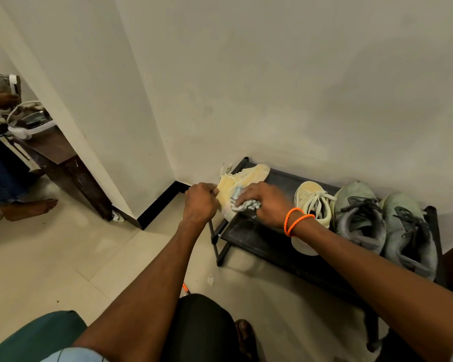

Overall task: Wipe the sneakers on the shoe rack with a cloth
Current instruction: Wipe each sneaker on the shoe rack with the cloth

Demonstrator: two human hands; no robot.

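A pale yellow sneaker (242, 178) lies tipped on its side at the left end of the low black shoe rack (262, 239). My left hand (200, 202) grips that sneaker at its heel end. My right hand (263, 202), with orange bands on the wrist, holds a bunched light blue and white cloth (246, 203) against the sneaker's side. The second yellow sneaker (313, 205) stands upright in the middle of the rack. To its right sit two grey-green sneakers, one (358, 215) beside it and one (408, 231) at the rack's right end.
The rack stands in a corner against a cream wall with a black skirting (162, 202). At far left are a dark wooden table (63, 158) and another person's bare foot (30, 207). A green seat (37, 335) and my knee (202, 327) are at the bottom. The floor is pale tile.
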